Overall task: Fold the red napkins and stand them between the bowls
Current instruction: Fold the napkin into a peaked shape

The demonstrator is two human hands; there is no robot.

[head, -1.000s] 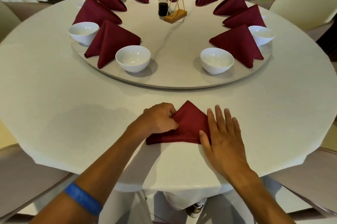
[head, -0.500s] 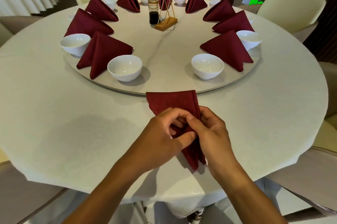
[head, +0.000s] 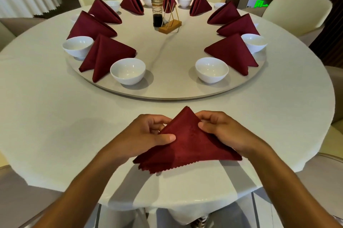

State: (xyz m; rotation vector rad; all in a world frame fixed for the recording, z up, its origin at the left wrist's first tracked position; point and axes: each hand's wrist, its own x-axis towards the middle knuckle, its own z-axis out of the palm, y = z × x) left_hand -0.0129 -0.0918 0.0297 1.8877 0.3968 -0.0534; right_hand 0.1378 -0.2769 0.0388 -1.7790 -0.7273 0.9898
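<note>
Here the left hand (head: 148, 133) and right hand (head: 220, 129) each pinch a slanted edge of the napkin (head: 187, 142), thumbs on top; its point rises between the fingertips, beyond them two bowls (head: 127, 71).

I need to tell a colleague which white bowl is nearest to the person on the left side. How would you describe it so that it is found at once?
Start from the round turntable in the middle of the table. On its near edge stand two white bowls with an open gap between them; take the left bowl. Unlike the right bowl, it has a folded red napkin standing right against its left side.
</note>
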